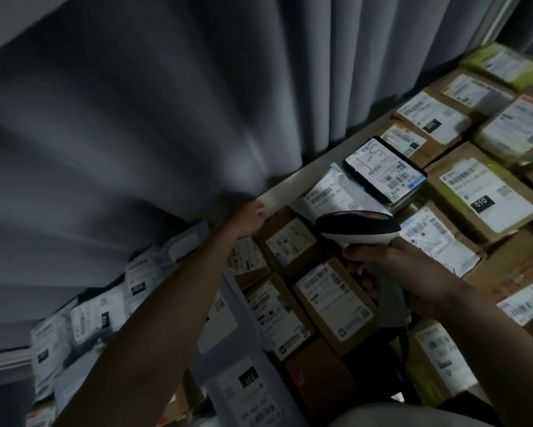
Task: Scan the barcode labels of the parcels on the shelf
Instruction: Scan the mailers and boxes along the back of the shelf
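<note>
Dimly lit: brown cardboard parcels w/ white barcode labels (pixel 326 297) packed flat on white shelf (pixel 293 183). Right hand (pixel 413 272) wraps handle of black-and-white handheld scanner (pixel 359 228), head just above a white poly mailer (pixel 329 192). Left hand (pixel 249 218), fingers curled, holds grey curtain (pixel 166 118) edge at shelf rim.

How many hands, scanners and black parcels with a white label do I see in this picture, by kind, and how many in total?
Hands: 2, left hand and right hand
Scanners: 1, the scanner in the right hand's grip
Black parcels: 1, the black parcel lying on other parcels
Total: 4
</note>
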